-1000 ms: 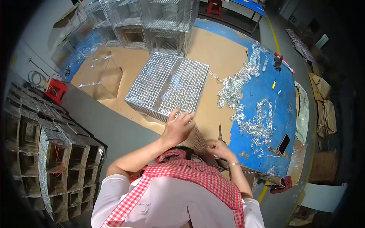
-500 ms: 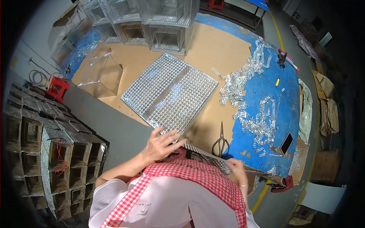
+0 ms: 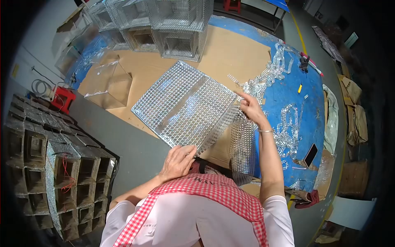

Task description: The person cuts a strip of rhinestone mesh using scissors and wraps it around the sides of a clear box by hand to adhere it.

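A box covered in silvery rhinestone mesh (image 3: 181,109) lies on the cardboard, a smoother strip crossing its top. Along its near right side runs a loose rhinestone band (image 3: 242,148), which hangs down over the table's front edge. My right hand (image 3: 254,111) pinches the band at the box's right corner. At the near corner my left hand (image 3: 177,161) is closed, fingers pressed together on the band's other end; the fingertips are partly hidden. The scissors are out of sight, and the hanging band covers the spot where they lay.
Loose rhinestone strips (image 3: 284,127) and a phone (image 3: 310,155) lie on the blue tabletop (image 3: 312,107) at right. A clear box (image 3: 109,84) stands left, with stacked mesh boxes (image 3: 179,24) behind. Dark frames (image 3: 82,164) are piled at lower left.
My right hand has risen from the table's front edge to the box's right corner, bringing the rhinestone band up. My left hand's spread fingers have closed at the near corner.
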